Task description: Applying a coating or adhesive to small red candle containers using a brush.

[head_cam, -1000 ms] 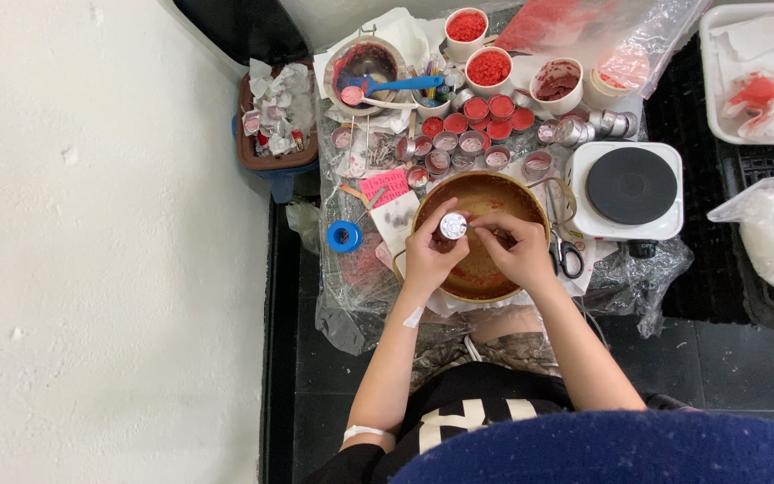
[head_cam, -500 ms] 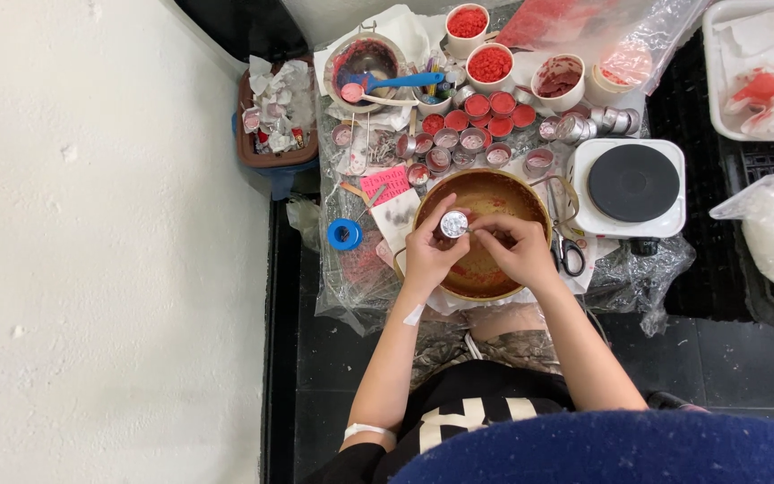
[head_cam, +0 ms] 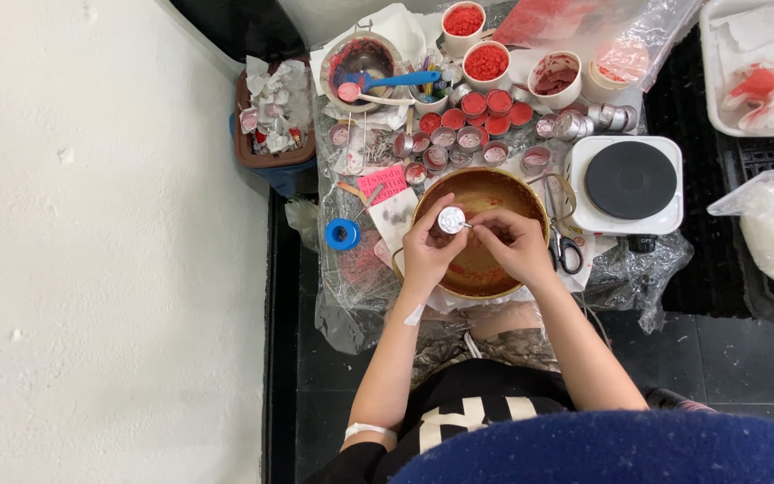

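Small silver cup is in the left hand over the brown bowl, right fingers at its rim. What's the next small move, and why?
Probably keep the left hand steady while the right hand finishes working at the rim of the small silver cup; both hands meet there above the brown bowl.

Shiny metal cup (head_cam: 451,219), glossy brown bowl (head_cam: 494,193)

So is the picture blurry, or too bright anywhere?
Head view: mostly sharp and evenly lit; the white wall looks very bright and flat; the plastic wrap shows small glints; the little tin in the left hand shines; the blue shape at the bottom edge is blurred, too close to the camera.
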